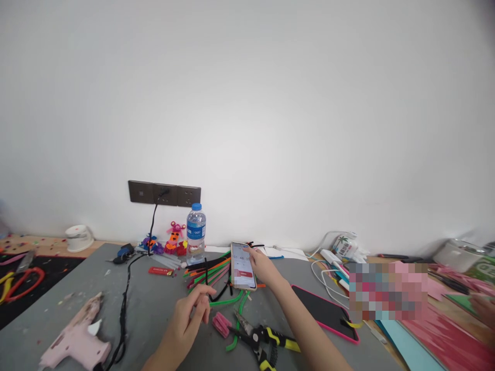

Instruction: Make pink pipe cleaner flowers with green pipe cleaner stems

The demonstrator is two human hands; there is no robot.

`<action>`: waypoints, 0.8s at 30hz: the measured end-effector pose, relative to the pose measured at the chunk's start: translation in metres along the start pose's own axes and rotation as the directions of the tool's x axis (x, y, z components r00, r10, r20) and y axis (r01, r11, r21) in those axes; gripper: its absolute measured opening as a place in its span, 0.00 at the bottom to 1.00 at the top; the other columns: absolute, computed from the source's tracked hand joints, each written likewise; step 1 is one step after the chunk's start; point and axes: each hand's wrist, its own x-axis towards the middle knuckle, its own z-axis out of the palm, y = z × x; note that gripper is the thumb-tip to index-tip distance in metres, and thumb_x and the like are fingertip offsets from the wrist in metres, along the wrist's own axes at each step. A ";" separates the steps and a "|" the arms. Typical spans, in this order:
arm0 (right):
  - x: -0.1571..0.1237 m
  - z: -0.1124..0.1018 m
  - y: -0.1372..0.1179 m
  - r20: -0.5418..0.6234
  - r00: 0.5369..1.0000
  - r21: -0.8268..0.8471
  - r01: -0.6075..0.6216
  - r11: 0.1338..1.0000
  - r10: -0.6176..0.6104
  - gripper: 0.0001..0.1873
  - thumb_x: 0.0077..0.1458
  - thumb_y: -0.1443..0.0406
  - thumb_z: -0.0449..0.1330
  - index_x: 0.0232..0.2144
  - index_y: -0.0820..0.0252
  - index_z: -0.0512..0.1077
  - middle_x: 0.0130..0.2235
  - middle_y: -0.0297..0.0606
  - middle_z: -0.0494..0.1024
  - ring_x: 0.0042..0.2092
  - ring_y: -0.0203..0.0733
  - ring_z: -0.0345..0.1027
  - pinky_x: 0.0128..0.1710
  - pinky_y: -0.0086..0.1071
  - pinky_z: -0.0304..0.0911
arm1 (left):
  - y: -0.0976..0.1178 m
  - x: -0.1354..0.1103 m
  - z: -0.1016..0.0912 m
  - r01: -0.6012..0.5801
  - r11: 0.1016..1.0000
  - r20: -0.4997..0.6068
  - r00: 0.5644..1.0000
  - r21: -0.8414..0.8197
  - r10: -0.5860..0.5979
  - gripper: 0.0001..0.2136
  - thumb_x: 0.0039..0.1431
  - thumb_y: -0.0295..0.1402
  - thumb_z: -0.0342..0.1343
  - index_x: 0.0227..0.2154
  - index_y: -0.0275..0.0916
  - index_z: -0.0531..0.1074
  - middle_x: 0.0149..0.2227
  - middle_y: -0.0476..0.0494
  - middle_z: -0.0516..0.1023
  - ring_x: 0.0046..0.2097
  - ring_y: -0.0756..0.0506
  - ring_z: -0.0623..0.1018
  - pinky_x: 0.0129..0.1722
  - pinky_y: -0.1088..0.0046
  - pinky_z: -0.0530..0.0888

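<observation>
My left hand (191, 315) is low over the grey mat, its thumb and fingers closed around a bent black pipe cleaner (220, 296). One end of that stem stands up past my index finger, and the other curves right. My right hand (260, 264) reaches over a phone (243, 281) with a running timer, index finger stretched onto its screen and nothing held. Under the phone lies a bundle of coloured pipe cleaners (211, 272). Below it are a bent green pipe cleaner (240, 312), a folded pink piece (221, 324) and yellow-black pliers (257, 337).
A water bottle (196, 234) stands by the wall near small pipe-cleaner figures (175, 239). At left lie a pink glue gun (77, 337) with its black cord (124, 309) and orange scissors (29, 283). A pink-edged tablet (325, 312) and coloured sheets (444, 335) are at right, near another person's hand (483, 309).
</observation>
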 end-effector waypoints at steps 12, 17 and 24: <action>0.002 -0.007 0.000 0.034 0.999 0.010 0.007 1.000 -0.007 0.27 0.59 0.73 0.45 0.60 0.61 0.61 0.52 0.49 0.73 0.49 0.46 0.69 0.45 0.32 0.59 | 0.005 -0.001 0.001 -0.011 1.000 0.030 0.999 -0.001 0.011 0.15 0.68 0.40 0.42 0.42 0.38 0.70 0.19 0.54 0.67 0.23 0.49 0.70 0.27 0.77 0.66; 0.004 -0.008 0.003 0.043 0.999 0.022 0.018 1.000 -0.019 0.24 0.58 0.73 0.46 0.55 0.60 0.67 0.49 0.47 0.76 0.46 0.46 0.71 0.43 0.31 0.59 | 0.000 -0.002 0.003 0.025 0.999 0.005 1.000 -0.031 -0.025 0.17 0.67 0.43 0.42 0.41 0.38 0.71 0.19 0.53 0.68 0.22 0.49 0.69 0.26 0.77 0.66; 0.006 -0.012 0.011 0.085 0.996 0.090 0.006 0.996 -0.013 0.27 0.57 0.71 0.47 0.60 0.59 0.60 0.46 0.48 0.78 0.44 0.47 0.72 0.40 0.33 0.60 | 0.005 -0.004 0.005 0.029 0.998 -0.017 0.999 -0.048 -0.030 0.19 0.66 0.46 0.42 0.40 0.39 0.72 0.18 0.52 0.68 0.22 0.49 0.69 0.26 0.77 0.65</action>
